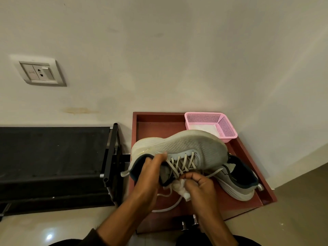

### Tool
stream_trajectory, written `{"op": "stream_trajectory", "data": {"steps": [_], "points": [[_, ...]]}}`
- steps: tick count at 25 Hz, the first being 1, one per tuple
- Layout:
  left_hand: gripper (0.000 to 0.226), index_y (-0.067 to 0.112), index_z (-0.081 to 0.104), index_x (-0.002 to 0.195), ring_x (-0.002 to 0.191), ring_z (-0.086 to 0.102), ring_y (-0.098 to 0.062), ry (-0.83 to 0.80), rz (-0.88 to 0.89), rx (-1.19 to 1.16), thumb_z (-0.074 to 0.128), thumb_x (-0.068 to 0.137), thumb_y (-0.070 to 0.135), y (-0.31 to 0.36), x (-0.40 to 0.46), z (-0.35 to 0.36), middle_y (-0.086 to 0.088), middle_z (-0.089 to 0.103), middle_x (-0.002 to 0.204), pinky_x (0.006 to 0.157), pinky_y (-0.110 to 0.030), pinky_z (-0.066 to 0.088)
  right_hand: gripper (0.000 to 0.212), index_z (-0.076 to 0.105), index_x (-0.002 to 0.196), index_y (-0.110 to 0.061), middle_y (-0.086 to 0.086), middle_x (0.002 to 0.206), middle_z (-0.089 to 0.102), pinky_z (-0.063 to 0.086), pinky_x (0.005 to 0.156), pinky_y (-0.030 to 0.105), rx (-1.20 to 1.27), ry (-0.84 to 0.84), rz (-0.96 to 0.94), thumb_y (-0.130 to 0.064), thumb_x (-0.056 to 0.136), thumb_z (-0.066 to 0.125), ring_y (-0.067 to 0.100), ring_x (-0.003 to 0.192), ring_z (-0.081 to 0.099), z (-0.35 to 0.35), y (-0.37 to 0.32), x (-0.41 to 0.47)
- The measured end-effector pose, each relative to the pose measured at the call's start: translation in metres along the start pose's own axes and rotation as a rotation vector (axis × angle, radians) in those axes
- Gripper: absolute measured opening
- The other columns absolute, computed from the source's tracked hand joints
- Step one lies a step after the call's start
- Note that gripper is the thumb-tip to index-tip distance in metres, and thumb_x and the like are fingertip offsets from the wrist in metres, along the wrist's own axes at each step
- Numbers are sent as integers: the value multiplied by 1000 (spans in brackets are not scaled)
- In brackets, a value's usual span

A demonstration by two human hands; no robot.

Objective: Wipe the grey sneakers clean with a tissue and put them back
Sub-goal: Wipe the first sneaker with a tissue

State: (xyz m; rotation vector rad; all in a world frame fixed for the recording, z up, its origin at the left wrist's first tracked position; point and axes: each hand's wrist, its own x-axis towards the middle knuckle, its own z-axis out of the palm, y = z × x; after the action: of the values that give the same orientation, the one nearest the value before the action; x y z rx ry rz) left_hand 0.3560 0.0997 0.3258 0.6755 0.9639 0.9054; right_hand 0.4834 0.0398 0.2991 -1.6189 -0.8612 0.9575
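Observation:
A grey sneaker point(191, 146) with pale laces is held up on its side above the red-brown tray point(248, 153), toe to the right. My left hand point(149, 176) grips it at the dark collar near the heel. My right hand point(200, 187) pinches a crumpled white tissue point(179, 188) against the tongue, just below the laces. The second grey sneaker point(237, 181) lies on the tray at the right, partly hidden behind the held one.
A pink mesh basket point(225, 126) with white tissues point(204, 129) stands at the tray's back right corner against the wall. A black shoe rack point(53, 162) is on the left. A wall socket point(40, 72) sits upper left. Tiled floor lies around.

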Motion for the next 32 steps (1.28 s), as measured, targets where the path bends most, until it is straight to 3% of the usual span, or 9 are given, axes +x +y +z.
{"op": "stream_trajectory", "data": {"steps": [6,8,11,15,20,23,27,30,32], "points": [[38,7,58,132,121,63,-30,-67,-79,-259,51,98,25,2,-11,17,-14,69,125,107,-48,46,17,69,73,-19,3,69,70,52,58,31,2,108,-85,-8,80,58,15,64,64,-5,-4,7],[39,3,58,132,125,60,-32,-66,-131,-430,45,101,24,9,-16,29,-18,68,126,106,-42,47,25,68,81,-22,4,74,71,55,60,36,54,130,-108,1,84,58,21,68,66,-6,-7,8],[44,1,56,133,128,57,-31,-7,-142,-648,41,103,29,16,-22,45,-21,65,129,98,-34,51,31,69,92,-20,0,83,74,56,64,28,120,138,-142,7,87,54,16,75,70,-10,-17,10],[44,-2,56,132,108,65,-28,164,-147,-806,44,103,29,12,-21,55,-23,65,126,83,-31,55,34,71,89,-27,-2,85,74,58,73,36,88,107,-121,3,88,55,17,81,70,-9,-14,16],[41,-6,53,131,86,65,-29,360,-150,-895,44,102,22,1,-8,43,-23,67,104,63,-38,58,24,72,86,-31,-5,84,75,59,80,46,-26,-34,10,-14,76,58,15,81,71,8,2,29],[44,-7,51,135,94,65,-30,379,-151,-876,43,101,20,-7,-5,33,-26,62,129,67,-42,57,24,72,85,-26,-6,83,74,57,81,43,-92,-57,60,-7,78,60,10,81,69,16,5,29],[42,-7,52,133,100,64,-30,336,-183,-721,45,100,17,-10,-10,30,-24,63,125,88,-37,58,25,75,86,-25,-7,85,75,58,84,44,-107,-108,116,-13,75,56,12,86,70,16,12,31],[34,1,55,127,117,61,-30,236,-244,-320,44,102,20,-2,-30,18,-20,65,123,104,-38,46,30,75,82,-24,-3,84,75,58,85,43,-134,-130,150,-4,79,52,16,86,71,3,8,35],[21,8,59,115,107,69,-24,242,-149,-3,47,103,19,0,-47,4,-14,73,111,91,-35,54,37,70,77,-32,-5,84,73,58,83,36,-258,-147,116,1,82,55,9,81,69,-10,5,33]]}}
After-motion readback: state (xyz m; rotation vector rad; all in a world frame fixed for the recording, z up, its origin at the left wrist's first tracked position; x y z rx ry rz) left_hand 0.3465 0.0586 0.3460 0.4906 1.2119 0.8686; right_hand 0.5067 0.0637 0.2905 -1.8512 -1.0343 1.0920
